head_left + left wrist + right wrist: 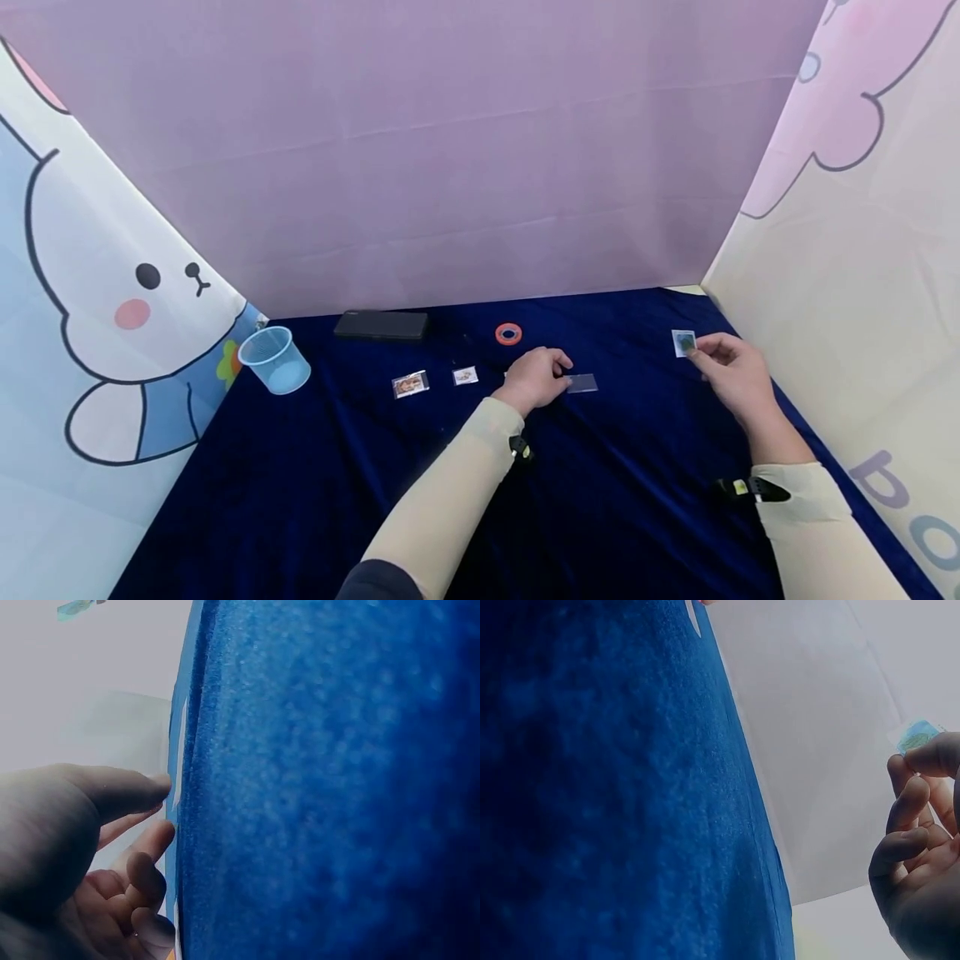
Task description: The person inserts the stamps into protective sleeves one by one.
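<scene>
In the head view my right hand is raised over the right side of the table. Between its thumb and index finger it pinches a small picture card, white-edged with a blue-green image; the right wrist view shows the same card at the fingertips. My left hand is low over the cloth near the middle, its thumb tip right at the left edge of a flat clear plastic sleeve. In the left wrist view the left hand's fingers are loosely bent beside the blue cloth.
Two small picture cards lie left of the left hand. Behind are an orange-red tape roll and a black rectangular box. A light-blue mesh basket stands at left. Fabric walls enclose the dark blue cloth.
</scene>
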Action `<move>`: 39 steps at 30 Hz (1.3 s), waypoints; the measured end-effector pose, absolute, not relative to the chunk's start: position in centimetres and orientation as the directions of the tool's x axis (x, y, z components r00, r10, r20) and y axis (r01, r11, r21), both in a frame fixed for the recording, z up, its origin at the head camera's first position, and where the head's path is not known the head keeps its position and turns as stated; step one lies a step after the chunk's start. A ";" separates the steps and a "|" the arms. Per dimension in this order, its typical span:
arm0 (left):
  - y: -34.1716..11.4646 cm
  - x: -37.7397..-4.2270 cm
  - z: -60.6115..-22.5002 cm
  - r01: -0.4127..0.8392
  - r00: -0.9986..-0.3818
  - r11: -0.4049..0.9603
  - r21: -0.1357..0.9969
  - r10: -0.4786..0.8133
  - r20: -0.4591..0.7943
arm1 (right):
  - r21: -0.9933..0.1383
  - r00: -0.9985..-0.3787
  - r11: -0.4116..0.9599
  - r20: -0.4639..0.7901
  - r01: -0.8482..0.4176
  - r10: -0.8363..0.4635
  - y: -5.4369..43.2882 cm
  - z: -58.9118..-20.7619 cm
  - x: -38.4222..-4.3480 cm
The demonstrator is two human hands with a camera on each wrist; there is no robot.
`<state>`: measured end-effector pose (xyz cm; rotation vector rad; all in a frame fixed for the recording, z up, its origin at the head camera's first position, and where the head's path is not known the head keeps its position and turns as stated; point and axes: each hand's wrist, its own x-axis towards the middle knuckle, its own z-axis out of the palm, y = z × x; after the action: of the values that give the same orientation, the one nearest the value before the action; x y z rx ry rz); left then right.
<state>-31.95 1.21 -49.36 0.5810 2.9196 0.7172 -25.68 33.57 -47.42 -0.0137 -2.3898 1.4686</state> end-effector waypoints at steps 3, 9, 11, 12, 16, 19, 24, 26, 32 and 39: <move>1.4 -32.0 -49.3 0.338 -0.925 0.817 0.467 0.380 0.004 | -0.875 -0.943 0.452 0.280 -0.172 0.182 34.0 -47.5 -25.8; 1.8 -32.1 -49.4 0.329 -0.922 0.820 0.468 0.386 -0.028 | -0.898 -0.925 0.390 0.308 -0.205 0.224 34.8 -47.6 -26.1; 1.9 -32.1 -49.4 0.331 -0.921 0.826 0.457 0.388 -0.034 | -0.904 -0.916 0.369 0.319 -0.217 0.244 35.0 -47.6 -26.1; 2.0 -32.0 -49.4 0.332 -0.921 0.829 0.451 0.388 -0.035 | -0.906 -0.912 0.359 0.323 -0.222 0.251 35.0 -47.6 -26.1; 2.1 -31.9 -49.4 0.340 -0.923 0.843 0.417 0.385 -0.025 | -0.908 -0.908 0.353 0.326 -0.224 0.262 35.0 -47.7 -26.0; 2.1 -31.8 -49.5 0.345 -0.925 0.845 0.408 0.381 -0.006 | -0.910 -0.911 0.352 0.319 -0.218 0.260 34.8 -47.6 -25.9; 2.2 -32.0 -49.7 0.358 -0.923 0.829 0.429 0.384 0.028 | -0.906 -0.914 0.368 0.316 -0.211 0.253 34.6 -47.5 -25.8; 2.1 -32.0 -49.7 0.365 -0.920 0.817 0.446 0.389 0.039 | -0.901 -0.917 0.380 0.315 -0.208 0.245 34.6 -47.4 -25.7; 1.7 -32.1 -49.4 0.375 -0.913 0.759 0.533 0.403 0.068 | -0.902 -0.924 0.384 0.303 -0.198 0.233 34.5 -47.3 -25.6; 1.0 -32.1 -49.1 0.343 -0.922 0.730 0.590 0.382 0.064 | -0.886 -0.925 0.406 0.326 -0.226 0.195 34.1 -47.4 -25.7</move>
<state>-32.10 0.98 -49.09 0.6008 2.8649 0.9586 -25.72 34.07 -47.44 0.0266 -2.2884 1.5289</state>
